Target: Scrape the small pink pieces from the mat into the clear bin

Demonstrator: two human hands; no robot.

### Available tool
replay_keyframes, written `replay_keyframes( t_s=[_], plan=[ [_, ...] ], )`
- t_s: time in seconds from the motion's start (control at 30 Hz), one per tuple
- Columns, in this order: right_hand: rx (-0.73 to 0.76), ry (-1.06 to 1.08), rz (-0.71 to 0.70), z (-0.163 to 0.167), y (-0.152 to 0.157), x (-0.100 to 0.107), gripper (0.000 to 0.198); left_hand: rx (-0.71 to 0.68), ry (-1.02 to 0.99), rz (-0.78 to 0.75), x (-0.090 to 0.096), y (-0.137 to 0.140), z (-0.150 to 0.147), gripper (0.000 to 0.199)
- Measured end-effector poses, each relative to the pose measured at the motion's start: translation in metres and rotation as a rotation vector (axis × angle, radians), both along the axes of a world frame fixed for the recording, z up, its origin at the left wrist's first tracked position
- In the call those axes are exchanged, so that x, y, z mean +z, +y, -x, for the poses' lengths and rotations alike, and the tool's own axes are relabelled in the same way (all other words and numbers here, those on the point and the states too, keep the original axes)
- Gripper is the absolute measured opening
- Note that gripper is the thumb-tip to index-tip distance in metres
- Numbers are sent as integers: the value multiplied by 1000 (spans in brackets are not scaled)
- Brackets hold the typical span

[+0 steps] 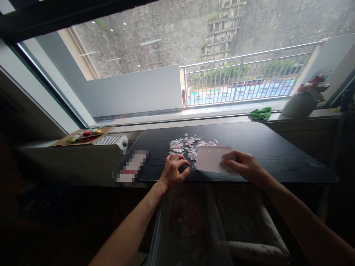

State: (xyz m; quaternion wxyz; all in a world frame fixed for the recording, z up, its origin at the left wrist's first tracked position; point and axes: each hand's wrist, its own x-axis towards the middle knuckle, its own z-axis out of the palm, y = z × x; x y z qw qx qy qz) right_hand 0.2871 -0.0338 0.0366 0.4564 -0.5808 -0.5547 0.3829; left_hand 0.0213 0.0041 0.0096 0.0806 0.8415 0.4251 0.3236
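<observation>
My right hand [241, 162] grips a flat white rectangular card [212, 158] by its right end, thumb on the near face. The card is held over the dark table [277, 155], its left end close to a heap of small torn paper scraps [184, 144]. My left hand [175, 168] rests at the table's near edge, just in front of the scraps, with fingers curved and apart and nothing seen in them. Below that edge is a clear plastic bin [188, 229] with pale scraps dimly visible inside.
A blurred-out flat item [131, 168] lies at the table's left end. On the sill are a brown sheet with colourful objects [85, 136], a green cloth [260, 113] and a pale pot [301, 101]. A patterned seat [255, 247] stands right of the bin.
</observation>
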Motion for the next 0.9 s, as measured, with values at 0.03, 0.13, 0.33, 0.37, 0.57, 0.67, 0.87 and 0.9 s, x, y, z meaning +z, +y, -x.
replay_keyframes(
  t_s=[0.03,0.13,0.33,0.37,0.57,0.67,0.87,0.9],
  plan=[
    [-3,-3,1,-1,0,1,21,1,0,1,0,0,0,13],
    [-20,9,-28,1,2,3,22,-7,36,4,1,0,-1,16],
    [-34,-33,-56,6,10,0,23,-46,131,5,0,0,-1,21],
    [-71,-67,-58,4,8,1,22,-44,127,3,0,0,-1,21],
    [-160,-72,-69,-13,-1,4,22,-36,90,-2,1,-1,-1,20],
    [-111,-5,-46,-7,2,2,22,-18,56,-10,1,0,0,22],
    [-12,92,60,7,5,0,19,21,18,-38,-2,1,0,17],
    [-9,98,69,7,6,1,19,28,15,-42,-2,1,-1,16]
  ],
)
